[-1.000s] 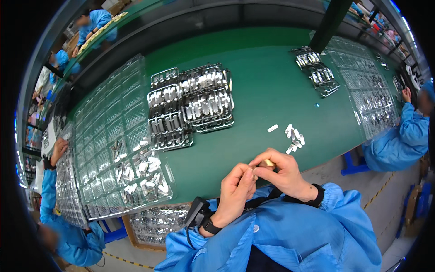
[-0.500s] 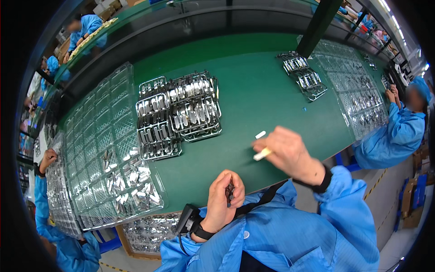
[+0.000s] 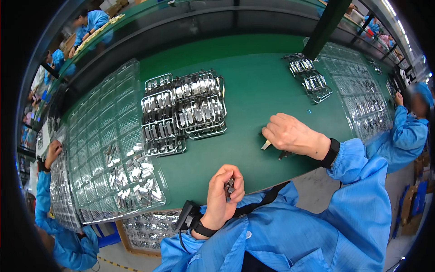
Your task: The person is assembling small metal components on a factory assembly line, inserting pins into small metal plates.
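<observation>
Right of the black-and-silver metal racks (image 3: 198, 110), the right hand (image 3: 293, 135) pinches a pale narrow strip (image 3: 266, 144) pointing toward the left hand (image 3: 220, 196), loosely curled around small dark metal pieces (image 3: 229, 185).

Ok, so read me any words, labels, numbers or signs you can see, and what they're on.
No readable text anywhere in this view.
Parts in the left hand: too small to read.
Black device at the left wrist: no legible marking.
Metal pieces in the clear tray: too small to read.

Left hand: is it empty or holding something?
The left hand is holding something: small dark pieces show inside its curled fingers.
</observation>
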The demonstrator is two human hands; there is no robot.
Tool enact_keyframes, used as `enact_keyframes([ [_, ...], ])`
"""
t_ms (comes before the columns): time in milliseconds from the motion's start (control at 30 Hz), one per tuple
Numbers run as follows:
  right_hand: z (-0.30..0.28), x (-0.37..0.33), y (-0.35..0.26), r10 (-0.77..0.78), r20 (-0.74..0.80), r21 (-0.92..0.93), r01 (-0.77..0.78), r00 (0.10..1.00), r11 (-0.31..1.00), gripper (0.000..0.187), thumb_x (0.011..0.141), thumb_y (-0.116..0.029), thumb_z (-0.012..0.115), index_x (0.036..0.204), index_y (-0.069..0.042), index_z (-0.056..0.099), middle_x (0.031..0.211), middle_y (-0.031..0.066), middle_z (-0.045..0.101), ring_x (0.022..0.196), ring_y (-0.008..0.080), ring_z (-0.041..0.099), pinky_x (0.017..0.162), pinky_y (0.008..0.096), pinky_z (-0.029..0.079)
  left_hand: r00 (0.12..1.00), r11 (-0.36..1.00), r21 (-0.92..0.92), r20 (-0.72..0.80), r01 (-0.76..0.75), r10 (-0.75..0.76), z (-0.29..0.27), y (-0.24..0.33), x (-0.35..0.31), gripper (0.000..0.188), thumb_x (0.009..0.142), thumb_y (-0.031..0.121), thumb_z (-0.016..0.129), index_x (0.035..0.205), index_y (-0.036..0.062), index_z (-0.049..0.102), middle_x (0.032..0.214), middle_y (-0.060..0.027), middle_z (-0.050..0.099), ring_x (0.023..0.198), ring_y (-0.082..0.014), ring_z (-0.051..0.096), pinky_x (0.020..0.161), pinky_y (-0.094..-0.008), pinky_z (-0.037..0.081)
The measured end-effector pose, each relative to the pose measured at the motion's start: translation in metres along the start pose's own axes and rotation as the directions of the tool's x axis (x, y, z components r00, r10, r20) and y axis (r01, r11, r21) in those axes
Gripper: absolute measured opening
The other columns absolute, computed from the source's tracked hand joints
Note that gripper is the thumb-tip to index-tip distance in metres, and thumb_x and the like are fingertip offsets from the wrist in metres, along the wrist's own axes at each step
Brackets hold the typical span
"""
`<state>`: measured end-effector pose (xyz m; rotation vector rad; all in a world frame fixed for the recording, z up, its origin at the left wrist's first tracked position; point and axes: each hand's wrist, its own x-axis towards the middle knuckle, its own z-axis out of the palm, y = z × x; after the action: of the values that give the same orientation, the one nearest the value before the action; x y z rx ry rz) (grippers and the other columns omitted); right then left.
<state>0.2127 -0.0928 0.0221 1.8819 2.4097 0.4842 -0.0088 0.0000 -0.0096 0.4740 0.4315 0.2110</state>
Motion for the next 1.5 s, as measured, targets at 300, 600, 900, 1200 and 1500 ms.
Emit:
enact_keyframes([
  [300, -0.022, 0.002, -0.050, -0.007, -0.393, 0.222, 0.102, 0.920, 0.970, 0.025, 0.066, -0.009, 0.060, 0.088, 0.001, 0.060, 0.060, 0.0005, 0.043, 0.052, 0.0156, 0.044, 0.046, 0.0289, 0.036, 0.994, 0.975, 0.199, 0.018, 0.098, -0.104, 0.012, 0.000, 0.007, 0.023, 0.094, 0.024, 0.043, 0.081, 0.0051, 0.048, 0.061, 0.0012, 0.039, 0.044, -0.0044, 0.029, 0.038, -0.0183, 0.019],
  [600, -0.030, 0.003, -0.065, 0.576, 0.117, 0.883, -0.350, 0.809, 0.313, 0.026, 0.068, -0.011, 0.073, 0.093, -0.008, 0.065, 0.063, 0.0025, 0.053, 0.058, 0.0140, 0.052, 0.051, 0.0269, 0.040, 0.996, 0.975, 0.219, 0.067, 0.039, -0.055, 0.010, -0.002, 0.005, 0.020, 0.093, 0.019, 0.043, 0.080, 0.0041, 0.049, 0.058, 0.0045, 0.037, 0.044, -0.0015, 0.027, 0.038, -0.0184, 0.017],
  [900, -0.017, 0.001, -0.076, 0.591, 0.354, 0.921, -0.379, 0.725, -0.088, 0.014, 0.083, -0.012, 0.062, 0.091, -0.001, 0.064, 0.074, 0.0023, 0.063, 0.065, 0.0044, 0.052, 0.056, 0.0208, 0.042, 0.992, 0.976, 0.193, 0.063, 0.097, -0.111, 0.007, -0.001, 0.005, 0.019, 0.092, 0.016, 0.042, 0.078, 0.0041, 0.047, 0.058, 0.0017, 0.037, 0.042, -0.0037, 0.027, 0.037, -0.0187, 0.018],
  [1200, -0.021, 0.003, -0.080, 0.551, 0.424, 0.906, -0.335, 0.718, -0.260, 0.014, 0.084, -0.009, 0.059, 0.094, -0.001, 0.064, 0.077, 0.0025, 0.064, 0.071, 0.0049, 0.055, 0.061, 0.0197, 0.044, 0.982, 0.979, 0.151, 0.111, 0.138, -0.156, 0.010, 0.002, 0.004, 0.019, 0.093, 0.020, 0.042, 0.084, 0.0039, 0.048, 0.060, 0.0008, 0.040, 0.043, -0.0038, 0.030, 0.038, -0.0178, 0.020],
  [1500, -0.019, 0.005, -0.086, 0.623, 0.201, 0.926, -0.353, 0.756, 0.130, 0.018, 0.080, -0.009, 0.062, 0.097, -0.006, 0.066, 0.077, 0.0073, 0.064, 0.068, 0.0139, 0.058, 0.060, 0.0263, 0.045, 0.983, 0.985, 0.102, 0.108, 0.138, -0.149, 0.008, 0.000, 0.002, 0.021, 0.095, 0.022, 0.041, 0.084, 0.0052, 0.047, 0.062, 0.0024, 0.040, 0.044, -0.0027, 0.030, 0.038, -0.0173, 0.019],
])
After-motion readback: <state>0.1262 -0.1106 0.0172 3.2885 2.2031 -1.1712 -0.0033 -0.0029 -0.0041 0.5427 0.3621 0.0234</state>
